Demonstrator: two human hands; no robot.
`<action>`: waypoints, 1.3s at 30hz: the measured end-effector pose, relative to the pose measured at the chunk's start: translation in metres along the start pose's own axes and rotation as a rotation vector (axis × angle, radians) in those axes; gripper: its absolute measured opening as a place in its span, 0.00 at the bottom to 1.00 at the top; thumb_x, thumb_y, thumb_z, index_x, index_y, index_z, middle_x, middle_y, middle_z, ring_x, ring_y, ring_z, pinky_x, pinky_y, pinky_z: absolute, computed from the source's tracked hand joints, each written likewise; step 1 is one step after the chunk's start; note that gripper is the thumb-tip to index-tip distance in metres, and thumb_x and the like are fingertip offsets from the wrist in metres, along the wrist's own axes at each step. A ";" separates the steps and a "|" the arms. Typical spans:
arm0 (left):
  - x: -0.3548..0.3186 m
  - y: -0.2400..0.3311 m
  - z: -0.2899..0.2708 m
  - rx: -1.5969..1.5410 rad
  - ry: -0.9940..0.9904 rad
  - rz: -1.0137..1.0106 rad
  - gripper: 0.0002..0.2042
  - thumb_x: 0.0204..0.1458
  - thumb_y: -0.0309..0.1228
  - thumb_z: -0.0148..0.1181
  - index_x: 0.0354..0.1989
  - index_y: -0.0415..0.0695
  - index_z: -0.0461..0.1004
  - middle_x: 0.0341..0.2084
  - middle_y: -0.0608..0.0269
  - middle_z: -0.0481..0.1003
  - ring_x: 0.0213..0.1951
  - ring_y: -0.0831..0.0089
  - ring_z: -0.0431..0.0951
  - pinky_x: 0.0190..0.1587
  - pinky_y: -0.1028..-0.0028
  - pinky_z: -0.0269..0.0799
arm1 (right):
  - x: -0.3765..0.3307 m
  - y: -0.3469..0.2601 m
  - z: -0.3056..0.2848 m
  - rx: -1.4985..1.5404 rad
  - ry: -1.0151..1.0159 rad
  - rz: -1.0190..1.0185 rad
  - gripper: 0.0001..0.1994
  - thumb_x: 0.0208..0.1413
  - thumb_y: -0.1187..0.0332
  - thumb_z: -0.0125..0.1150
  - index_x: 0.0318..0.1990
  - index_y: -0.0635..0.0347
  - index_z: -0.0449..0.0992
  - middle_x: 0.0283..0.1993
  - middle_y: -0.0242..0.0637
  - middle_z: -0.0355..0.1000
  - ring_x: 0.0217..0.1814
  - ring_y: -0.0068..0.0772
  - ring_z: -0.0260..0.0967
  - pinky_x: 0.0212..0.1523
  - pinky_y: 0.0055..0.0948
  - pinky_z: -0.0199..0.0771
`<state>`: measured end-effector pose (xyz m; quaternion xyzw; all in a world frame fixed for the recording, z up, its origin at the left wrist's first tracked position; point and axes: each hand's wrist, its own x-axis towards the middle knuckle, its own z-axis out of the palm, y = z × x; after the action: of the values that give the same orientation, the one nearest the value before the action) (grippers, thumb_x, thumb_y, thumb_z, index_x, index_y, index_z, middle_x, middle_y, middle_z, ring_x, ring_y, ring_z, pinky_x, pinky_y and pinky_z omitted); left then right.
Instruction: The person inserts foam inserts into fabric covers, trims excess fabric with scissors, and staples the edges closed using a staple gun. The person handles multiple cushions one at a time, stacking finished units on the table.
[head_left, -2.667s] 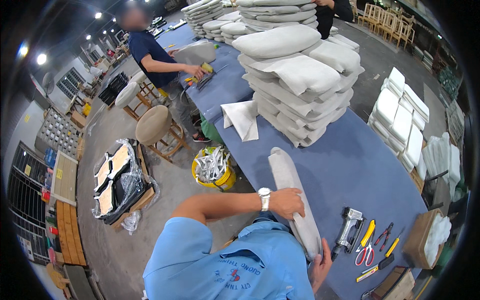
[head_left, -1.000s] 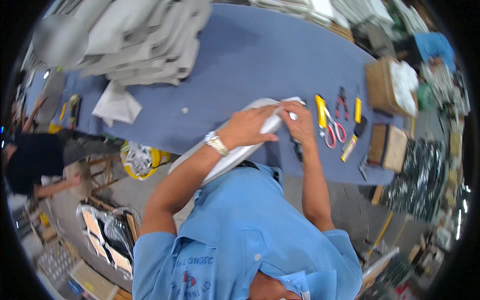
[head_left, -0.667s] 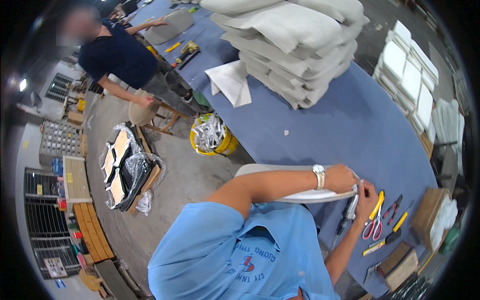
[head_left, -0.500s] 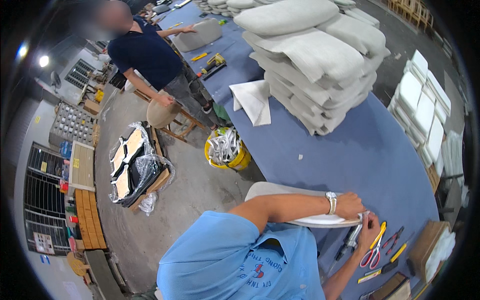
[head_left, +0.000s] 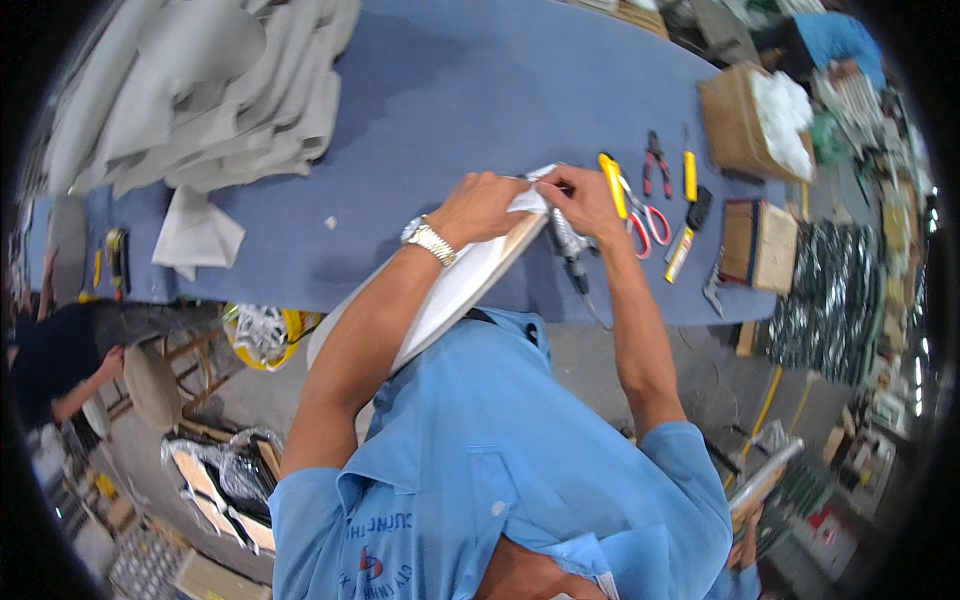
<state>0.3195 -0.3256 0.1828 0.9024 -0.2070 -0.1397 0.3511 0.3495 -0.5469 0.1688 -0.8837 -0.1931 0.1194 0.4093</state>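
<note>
The padded panel (head_left: 455,290), a long board wrapped in pale fabric, lies slantwise between the person's chest and the edge of the blue worktop (head_left: 480,90). Its far end rests on the worktop under both hands, and its near end hangs off the edge toward the person's left side. Its long axis runs from that low near-left end up and away to the right, so the end being handled is the far one.

The left hand (head_left: 480,205) is closed over the fabric at that far end, knuckles up, with a metal wristwatch (head_left: 430,240) just behind it on the wrist. The right hand (head_left: 585,200) is just beside it, fingers pinched narrow on a fold of the white fabric (head_left: 530,195) at the panel's corner. The two hands are almost touching, and the right one sits a little farther out along the axis.

Directly beneath the right hand, touching the panel's end, lies a metal staple gun (head_left: 568,245) with its hose trailing toward the person. Just beyond the right hand are a yellow utility knife (head_left: 612,185) and red-handled scissors (head_left: 645,215). Farther right is an open cardboard box (head_left: 750,125). Well away to the left of the left hand, a stack of grey cushion covers (head_left: 200,90) fills the worktop's far corner.
</note>
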 end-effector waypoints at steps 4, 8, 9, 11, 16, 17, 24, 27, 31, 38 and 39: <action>0.008 0.002 0.009 0.056 0.008 0.000 0.20 0.51 0.39 0.66 0.51 0.45 0.81 0.32 0.43 0.82 0.36 0.46 0.83 0.43 0.52 0.77 | -0.013 0.004 0.001 0.215 0.014 0.141 0.10 0.58 0.67 0.67 0.39 0.66 0.83 0.33 0.40 0.82 0.33 0.27 0.78 0.38 0.29 0.76; 0.010 0.002 0.003 0.099 -0.029 -0.056 0.18 0.50 0.38 0.67 0.48 0.44 0.83 0.30 0.44 0.82 0.34 0.46 0.82 0.40 0.53 0.77 | -0.012 -0.003 0.001 0.220 -0.023 0.149 0.11 0.58 0.67 0.67 0.43 0.66 0.83 0.36 0.40 0.82 0.36 0.26 0.78 0.42 0.29 0.78; 0.012 0.002 0.002 0.092 -0.036 -0.078 0.18 0.50 0.38 0.67 0.47 0.44 0.83 0.30 0.44 0.82 0.34 0.46 0.82 0.40 0.53 0.77 | -0.011 -0.004 0.000 0.224 -0.034 0.136 0.12 0.58 0.67 0.67 0.44 0.66 0.83 0.37 0.41 0.82 0.37 0.27 0.79 0.44 0.29 0.78; 0.016 -0.001 0.002 0.082 -0.032 -0.095 0.17 0.49 0.38 0.67 0.46 0.44 0.84 0.31 0.44 0.82 0.35 0.46 0.82 0.41 0.53 0.77 | -0.007 -0.005 -0.001 0.226 -0.055 0.106 0.13 0.57 0.67 0.67 0.46 0.67 0.82 0.39 0.42 0.82 0.40 0.30 0.81 0.47 0.29 0.80; 0.025 0.001 -0.008 0.043 -0.109 -0.164 0.18 0.50 0.39 0.67 0.48 0.43 0.84 0.33 0.44 0.82 0.39 0.45 0.82 0.45 0.54 0.76 | -0.001 -0.004 -0.003 0.170 -0.101 0.036 0.18 0.54 0.64 0.70 0.50 0.65 0.81 0.43 0.45 0.82 0.45 0.39 0.82 0.50 0.34 0.80; 0.022 -0.002 -0.011 0.026 -0.083 -0.151 0.19 0.50 0.39 0.66 0.49 0.43 0.83 0.35 0.44 0.82 0.41 0.45 0.82 0.46 0.55 0.76 | 0.002 -0.008 0.000 0.099 -0.103 0.012 0.19 0.54 0.63 0.71 0.50 0.63 0.81 0.44 0.46 0.82 0.45 0.41 0.82 0.49 0.35 0.80; -0.052 -0.070 -0.071 -0.336 -0.022 -0.110 0.27 0.57 0.51 0.64 0.58 0.43 0.79 0.46 0.49 0.83 0.49 0.60 0.82 0.55 0.65 0.73 | 0.040 -0.082 0.022 -0.168 -0.060 -0.123 0.19 0.54 0.55 0.71 0.48 0.57 0.83 0.43 0.47 0.82 0.47 0.50 0.81 0.47 0.41 0.79; -0.154 -0.082 -0.128 -0.458 0.066 -0.357 0.29 0.62 0.53 0.59 0.61 0.42 0.76 0.49 0.52 0.82 0.51 0.65 0.81 0.59 0.68 0.71 | 0.063 -0.104 0.032 -0.349 -0.076 -0.158 0.20 0.55 0.52 0.69 0.48 0.58 0.83 0.43 0.48 0.82 0.47 0.54 0.80 0.47 0.44 0.78; -0.332 -0.090 -0.108 -0.673 0.519 -0.745 0.31 0.64 0.56 0.53 0.65 0.43 0.72 0.58 0.54 0.76 0.61 0.65 0.73 0.65 0.68 0.67 | 0.072 -0.112 0.032 -0.377 -0.121 -0.138 0.20 0.56 0.54 0.67 0.49 0.58 0.82 0.45 0.47 0.82 0.50 0.54 0.80 0.50 0.44 0.77; -0.373 -0.036 0.031 -0.849 1.053 -0.584 0.31 0.58 0.39 0.68 0.69 0.43 0.67 0.68 0.60 0.67 0.69 0.66 0.64 0.72 0.65 0.57 | 0.068 -0.133 0.047 -0.438 -0.128 -0.346 0.24 0.54 0.63 0.69 0.60 0.53 0.77 0.58 0.48 0.77 0.63 0.51 0.73 0.63 0.42 0.71; -0.370 -0.035 0.035 -0.834 1.079 -0.563 0.31 0.57 0.36 0.69 0.68 0.43 0.68 0.67 0.59 0.67 0.70 0.66 0.63 0.72 0.65 0.56 | 0.063 -0.146 0.057 -0.453 -0.080 -0.499 0.26 0.54 0.64 0.69 0.62 0.52 0.76 0.61 0.48 0.75 0.65 0.51 0.71 0.66 0.42 0.69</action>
<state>-0.0084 -0.1485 0.1733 0.6562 0.3042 0.1719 0.6688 0.3490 -0.3947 0.2412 -0.8724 -0.4409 0.0044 0.2110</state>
